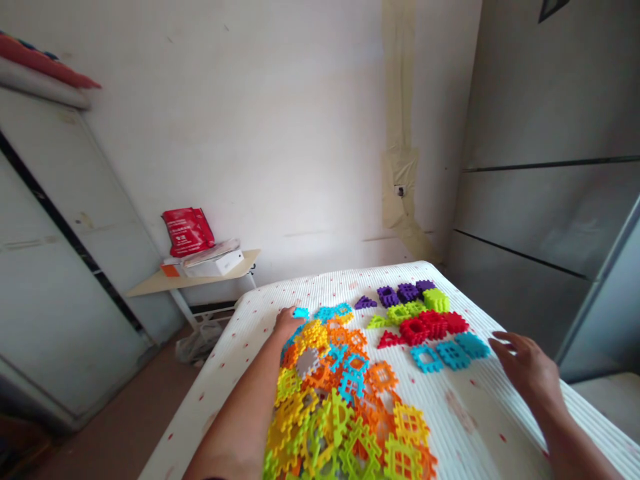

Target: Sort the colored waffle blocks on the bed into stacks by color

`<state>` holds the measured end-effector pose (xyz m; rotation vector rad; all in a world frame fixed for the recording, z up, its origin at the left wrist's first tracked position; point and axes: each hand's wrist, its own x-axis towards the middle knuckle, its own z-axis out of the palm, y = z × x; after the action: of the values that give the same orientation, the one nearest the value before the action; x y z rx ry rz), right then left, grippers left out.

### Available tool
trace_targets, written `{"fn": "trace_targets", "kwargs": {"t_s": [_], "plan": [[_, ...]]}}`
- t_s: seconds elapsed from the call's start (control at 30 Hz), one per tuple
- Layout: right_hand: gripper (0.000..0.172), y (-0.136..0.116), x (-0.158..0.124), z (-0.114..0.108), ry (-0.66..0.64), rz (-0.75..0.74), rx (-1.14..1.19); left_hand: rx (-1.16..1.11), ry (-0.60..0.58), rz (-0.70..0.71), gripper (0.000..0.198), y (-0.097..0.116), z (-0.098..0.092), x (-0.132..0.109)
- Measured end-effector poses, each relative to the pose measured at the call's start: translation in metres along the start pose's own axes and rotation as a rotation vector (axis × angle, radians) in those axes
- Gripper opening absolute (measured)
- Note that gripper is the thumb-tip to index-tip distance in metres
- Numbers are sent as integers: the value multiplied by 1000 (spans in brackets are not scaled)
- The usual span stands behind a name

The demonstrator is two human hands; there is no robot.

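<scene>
Up front, left hand (287,323) reaches far across the bed, fingers curled down around a small blue tile (301,312) at the far edge of the mixed pile; grip looks like a pinch, though the fingertips are partly hidden. Left forearm lies long and straight from the bottom edge, alongside the pile's left side.

Right hand (527,367) hovers low over the sheet on the right, palm down, fingers loosely spread and pointing left, holding nothing. Nearest to it: a row of blue tiles (451,353), close by its fingertips but not touching.

Mixed pile (345,407): flat plastic grid tiles with notched edges, orange, yellow, lime green, blue, one grey, heaped and overlapping from the bed's middle to the bottom edge.

Sorted groups beyond it: red tiles (429,326) just behind the blue row, green tiles (415,307) behind those, purple tiles (404,293) farthest back. A few are triangles.

Bed (460,413) has a white ribbed cover with small red specks.

Further out: a low side table (150,283) by the wall on the left, carrying a white box (215,263) and a red bag (188,231). Grey cupboard panels stand on both sides.
</scene>
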<state>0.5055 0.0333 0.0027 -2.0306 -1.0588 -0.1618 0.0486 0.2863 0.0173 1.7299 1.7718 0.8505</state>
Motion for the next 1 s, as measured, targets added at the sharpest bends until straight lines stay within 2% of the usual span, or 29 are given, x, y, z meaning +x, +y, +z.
{"fn": "trace_targets", "kwargs": {"t_s": [0.13, 0.3, 0.53, 0.8, 1.0], "plan": [[45, 5, 1, 3, -27, 0, 0, -304, -29, -12, 29, -16, -13, -17], [50, 5, 3, 5, -61, 10, -38, -646, -76, -57, 38, -28, -30, -41], [50, 1, 4, 3, -109, 30, -47, -941, -84, -57, 44, -25, -55, -72], [50, -4, 2, 0, -136, 57, -38, -1014, -77, 29, 46, 6, -74, -103], [48, -10, 0, -4, -149, 70, -21, -849, -227, 19, 45, 22, -71, -134]]}}
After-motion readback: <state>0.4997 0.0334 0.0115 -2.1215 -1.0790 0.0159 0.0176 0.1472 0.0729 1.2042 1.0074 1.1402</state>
